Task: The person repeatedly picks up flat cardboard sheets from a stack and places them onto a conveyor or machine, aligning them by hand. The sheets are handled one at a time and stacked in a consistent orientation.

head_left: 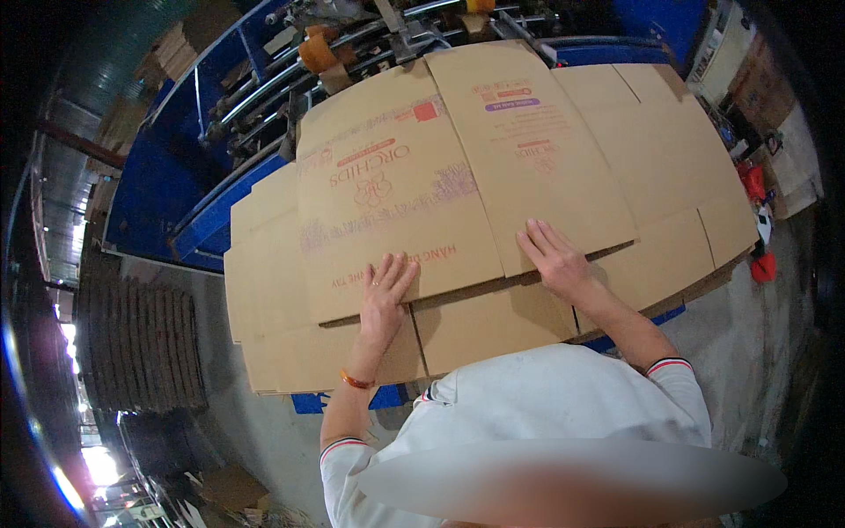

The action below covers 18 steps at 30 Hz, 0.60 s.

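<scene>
Cardboard fills the middle of my view: the printed carton sheet (396, 238) lies at twelve o'clock, its two panels meeting at a seam that runs down toward five, red and purple print across both. And both my hands are right on it! My left hand (384, 295) sits just off centre toward eight o'clock, fingers spread on top near the near edge, a ring on one finger and an orange bracelet (356, 381) round the wrist. Over at three o'clock, my right hand (558, 261) lies across the other panel's near edge, its fingers closer together. Is either grip clamped? I cannot tell; both thumbs are hidden from me. Beneath, broad plain cardboard (493, 327) spreads past the printed sheet toward nine and three, a dark shadow tucked under the sheet's near edge. Blue support (387, 399) peeks out at six o'clock. Up at eleven there's the blue machine (158, 189), with metal rods (264, 88) and an orange wheel (316, 55) close by the sheet's far edge. Between eight and nine, a dark stack of flat sheets (141, 343) stands on the floor (229, 330); a red item (763, 267) shows at three.
</scene>
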Available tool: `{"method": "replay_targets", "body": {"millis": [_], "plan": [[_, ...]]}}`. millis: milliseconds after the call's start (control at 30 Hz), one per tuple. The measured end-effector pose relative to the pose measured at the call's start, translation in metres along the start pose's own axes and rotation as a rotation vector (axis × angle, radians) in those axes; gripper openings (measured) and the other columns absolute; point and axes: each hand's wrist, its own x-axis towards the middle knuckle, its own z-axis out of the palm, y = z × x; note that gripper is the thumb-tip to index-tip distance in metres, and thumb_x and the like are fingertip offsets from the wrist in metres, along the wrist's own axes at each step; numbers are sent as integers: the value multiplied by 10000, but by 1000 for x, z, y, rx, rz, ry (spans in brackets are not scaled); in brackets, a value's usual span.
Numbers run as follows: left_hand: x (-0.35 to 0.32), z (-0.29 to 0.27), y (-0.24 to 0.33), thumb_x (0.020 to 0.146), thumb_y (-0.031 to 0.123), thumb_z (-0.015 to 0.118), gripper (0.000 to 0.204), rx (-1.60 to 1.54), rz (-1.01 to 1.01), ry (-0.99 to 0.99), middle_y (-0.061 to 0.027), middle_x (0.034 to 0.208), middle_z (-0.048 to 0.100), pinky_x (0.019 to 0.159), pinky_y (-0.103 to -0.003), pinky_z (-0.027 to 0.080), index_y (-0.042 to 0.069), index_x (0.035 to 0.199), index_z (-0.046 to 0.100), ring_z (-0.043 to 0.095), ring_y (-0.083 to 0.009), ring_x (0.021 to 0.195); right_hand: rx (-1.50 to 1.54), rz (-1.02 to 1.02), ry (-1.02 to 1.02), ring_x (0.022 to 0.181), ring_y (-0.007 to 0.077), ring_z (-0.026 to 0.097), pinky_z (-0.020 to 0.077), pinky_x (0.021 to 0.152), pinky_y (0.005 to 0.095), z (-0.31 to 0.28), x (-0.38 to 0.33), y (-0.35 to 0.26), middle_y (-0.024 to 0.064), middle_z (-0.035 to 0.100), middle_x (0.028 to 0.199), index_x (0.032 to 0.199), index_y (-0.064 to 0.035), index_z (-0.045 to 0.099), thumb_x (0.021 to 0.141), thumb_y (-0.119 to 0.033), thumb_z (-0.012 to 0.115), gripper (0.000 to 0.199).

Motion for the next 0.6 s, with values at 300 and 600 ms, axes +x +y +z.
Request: {"method": "replay_targets", "body": {"millis": [300, 600], "plan": [[83, 2, -59, 674, -136, 551, 799, 127, 72, 24, -72, 1433, 419, 1081, -561, 258, 206, 1386, 433, 359, -297, 1342, 62, 75, 102, 1140, 329, 549, 481, 935, 385, 50, 65, 46, 167, 564, 1236, 1180, -52, 578, 746, -17, 527, 438], [170, 5, -114, 808, 60, 546, 585, 395, -94, 168, -67, 1406, 442, 1070, -551, 279, 182, 1370, 439, 409, -246, 1300, -72, 406, 236, 1272, 340, 416, 377, 1026, 457, 110, 174, 144, 173, 500, 1316, 1228, -48, 550, 817, -85, 519, 414]]}}
